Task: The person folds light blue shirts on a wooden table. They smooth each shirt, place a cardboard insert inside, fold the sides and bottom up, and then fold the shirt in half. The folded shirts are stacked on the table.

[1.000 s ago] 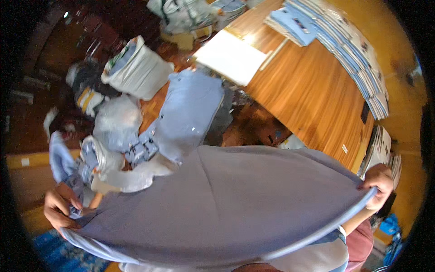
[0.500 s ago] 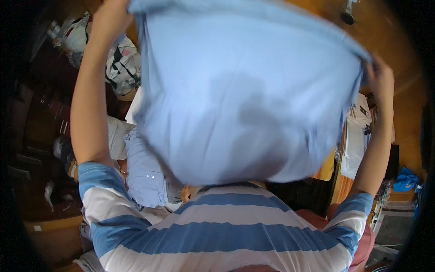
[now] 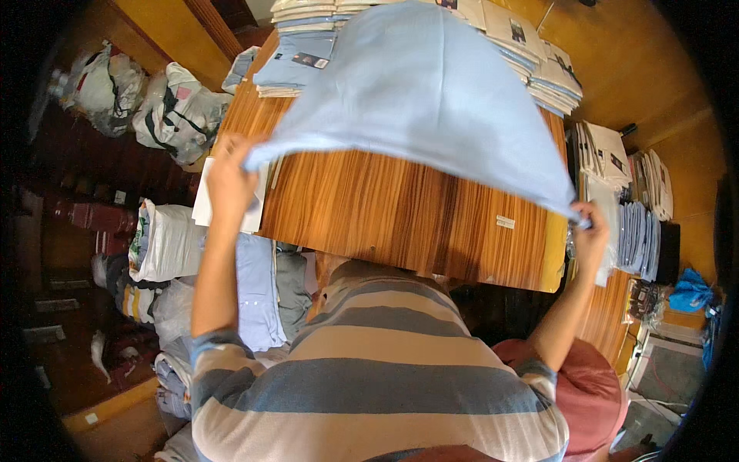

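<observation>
1. Fingers of my left hand (image 3: 232, 183) are clenching the near-left corner of the light-blue cloth (image 3: 427, 88).
2. I am holding the light-blue cloth arched over the wood-grain table (image 3: 362, 208), partly hiding stacked folded shirts (image 3: 514, 37).
3. My right hand (image 3: 591, 237) is grasping its near-right corner.

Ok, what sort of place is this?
Probably a garment workroom or storeroom: tagged, folded light-blue garments stacked on a wood-grain table, and a bulging white sack to its left.
</observation>
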Demonstrator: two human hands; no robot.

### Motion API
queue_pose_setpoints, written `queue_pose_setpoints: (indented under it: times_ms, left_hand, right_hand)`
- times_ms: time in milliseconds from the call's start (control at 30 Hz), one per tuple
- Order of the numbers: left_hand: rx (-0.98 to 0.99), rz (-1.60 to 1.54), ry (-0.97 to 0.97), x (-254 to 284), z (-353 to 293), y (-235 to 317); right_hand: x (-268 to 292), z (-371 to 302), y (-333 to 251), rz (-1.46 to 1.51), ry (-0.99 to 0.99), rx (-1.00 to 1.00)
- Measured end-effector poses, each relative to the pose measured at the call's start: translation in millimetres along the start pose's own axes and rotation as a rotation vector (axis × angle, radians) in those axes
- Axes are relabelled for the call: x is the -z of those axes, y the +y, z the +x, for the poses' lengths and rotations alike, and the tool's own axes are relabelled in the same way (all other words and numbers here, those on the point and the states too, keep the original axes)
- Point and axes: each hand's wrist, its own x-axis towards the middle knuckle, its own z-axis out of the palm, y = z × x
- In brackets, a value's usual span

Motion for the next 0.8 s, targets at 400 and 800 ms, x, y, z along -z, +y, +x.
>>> queue_pose_setpoints:
  times_ms: [400, 800]
  left_hand:
    - [0.184, -0.066, -1.088, -70.9, -115.9, -5.0]
    - [-0.329, 0.087, -0.261, -273.8, -14.4, -60.2]
  right_hand:
    - [-81.6, -203.5, 9.0, -0.296, -0.355, -0.26]
    - [-195.7, -168.8, 16.3, -0.481, -0.409, -0.301]
